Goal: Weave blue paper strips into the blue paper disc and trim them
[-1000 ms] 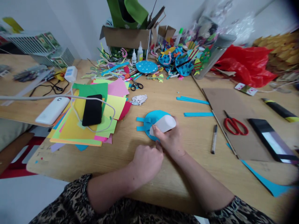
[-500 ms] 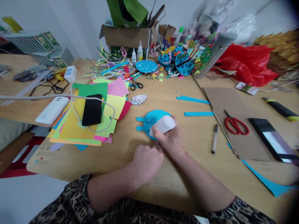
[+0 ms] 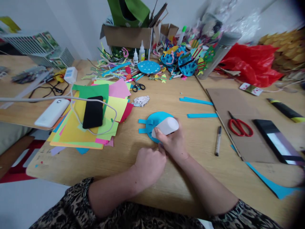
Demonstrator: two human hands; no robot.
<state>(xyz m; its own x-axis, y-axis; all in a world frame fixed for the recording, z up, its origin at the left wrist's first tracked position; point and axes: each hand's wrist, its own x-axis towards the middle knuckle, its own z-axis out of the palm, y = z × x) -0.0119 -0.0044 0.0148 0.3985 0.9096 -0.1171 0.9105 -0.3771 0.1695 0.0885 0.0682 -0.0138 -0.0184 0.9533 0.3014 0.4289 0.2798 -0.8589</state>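
My right hand (image 3: 175,143) is wrapped round a white glue bottle (image 3: 168,124), tipped so its base faces up and its lower end points down at a blue paper disc (image 3: 159,115). The bottle's nozzle is hidden from me. Two short blue paper strips (image 3: 142,130) stick out from the disc's left side, and a curled blue piece stands on it. My left hand (image 3: 151,163) is closed just below the disc, its fingertips against my right hand. What those fingers hold, if anything, is hidden. Loose blue strips (image 3: 202,115) lie to the right.
Left are coloured paper sheets (image 3: 78,135) with a black phone (image 3: 92,112) and a white cable. To the right lie a marker (image 3: 218,141), red-handled scissors (image 3: 240,127) on cardboard (image 3: 254,146), and a cutter (image 3: 286,109). Craft pieces, small bottles and a box (image 3: 127,36) stand behind.
The view has shifted very slightly. Both hands, the bottle and the blue disc keep nearly the same places.
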